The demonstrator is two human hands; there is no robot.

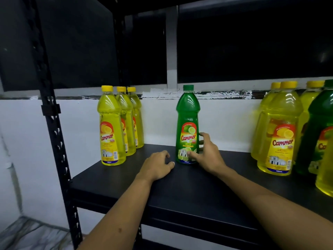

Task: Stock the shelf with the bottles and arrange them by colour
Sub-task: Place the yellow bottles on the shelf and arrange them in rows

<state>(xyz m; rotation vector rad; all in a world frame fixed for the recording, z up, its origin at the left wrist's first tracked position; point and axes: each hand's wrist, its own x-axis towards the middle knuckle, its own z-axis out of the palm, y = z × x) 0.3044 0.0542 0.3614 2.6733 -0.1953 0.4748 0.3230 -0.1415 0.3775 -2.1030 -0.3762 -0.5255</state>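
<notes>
Both forearms reach in from the lower edge over the black shelf (189, 192). Left hand (157, 166): palm down on the shelf board, fingers loosely curled, fingertips touching the surface just left of the green bottle (188, 123); it grips nothing. Right hand (207, 153): fingers spread around the lower right side of the green bottle, thumb across the front of the label near the base, fingertips curling toward the back. Contact looks light; whether the grip is fully closed cannot be told.

Green bottle: upright, green cap, lime label reading "Cammer", standing mid-shelf, well apart from both other groups.

Left group: three yellow bottles (112, 127), yellow caps, upright, in a tight row running back toward the wall (225, 120), each just beside the next.

Right group: yellow bottles (280, 132) clustered close together, with a second green one (319, 134) among them at the frame edge; partly cut off, count uncertain.

Shelf upright (54, 127): black perforated metal post at left. Upper shelf area dark.
</notes>
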